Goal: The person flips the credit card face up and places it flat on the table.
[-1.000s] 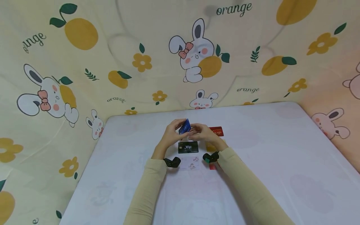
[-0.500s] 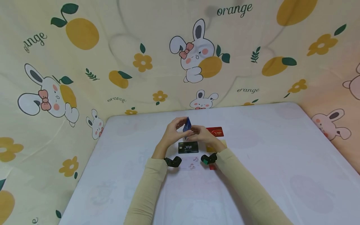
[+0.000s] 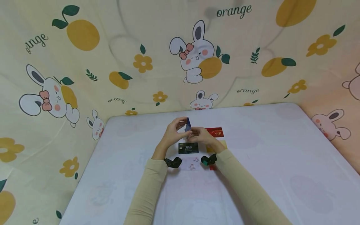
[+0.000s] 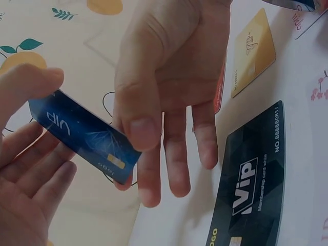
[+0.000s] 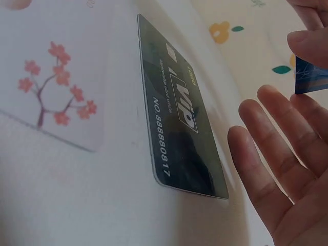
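A blue VIP card (image 4: 84,136) is held upright between both hands above the far part of the table. My left hand (image 3: 173,132) pinches one end, its thumb along the edge and the fingers behind. At the opposite corner, my right hand (image 3: 203,136) grips the card between thumb and index finger, the other fingers (image 4: 177,154) extended. From the head view, the card stands nearly edge-on. Just below the hands lies a black Vip card (image 3: 188,148), flat on the white table.
A white card with pink blossoms (image 5: 56,82) lies nearer than the black one. To the right are a red VIP card (image 3: 217,132), a gold card (image 4: 254,51) and a red piece (image 3: 212,167), the last two partly behind the right arm. A printed cloth backdrop (image 3: 157,37) rises behind the table.
The blue card has turned from showing its printed face to nearly edge-on in the head view. My right hand has shifted slightly lower; the cards on the table lie as before.
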### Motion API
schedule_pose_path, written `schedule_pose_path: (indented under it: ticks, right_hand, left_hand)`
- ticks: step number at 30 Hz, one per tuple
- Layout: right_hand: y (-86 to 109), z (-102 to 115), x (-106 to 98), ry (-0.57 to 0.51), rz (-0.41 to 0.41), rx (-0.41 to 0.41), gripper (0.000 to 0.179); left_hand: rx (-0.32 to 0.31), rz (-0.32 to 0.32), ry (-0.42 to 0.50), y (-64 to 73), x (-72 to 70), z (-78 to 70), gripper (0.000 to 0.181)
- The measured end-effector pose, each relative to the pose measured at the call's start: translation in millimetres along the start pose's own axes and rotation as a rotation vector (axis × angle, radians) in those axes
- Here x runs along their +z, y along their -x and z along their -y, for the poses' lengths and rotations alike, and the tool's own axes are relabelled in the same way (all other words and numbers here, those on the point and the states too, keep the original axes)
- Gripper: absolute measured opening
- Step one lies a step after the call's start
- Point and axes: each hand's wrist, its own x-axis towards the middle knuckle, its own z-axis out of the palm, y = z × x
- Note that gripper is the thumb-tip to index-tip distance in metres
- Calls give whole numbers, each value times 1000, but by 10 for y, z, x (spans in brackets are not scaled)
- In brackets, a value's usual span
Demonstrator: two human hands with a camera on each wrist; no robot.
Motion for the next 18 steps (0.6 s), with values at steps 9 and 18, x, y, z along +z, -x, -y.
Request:
schedule_pose_path:
  ticks: [9,18]
  right_hand:
    - [61,97,17,0,10,-28,54]
    - [-8,-51,-17,19,-5,-20,56]
  left_hand:
    - [22,7,-27,20,-18,-88,62]
    - [29,1,-57,103,-74,-362,55]
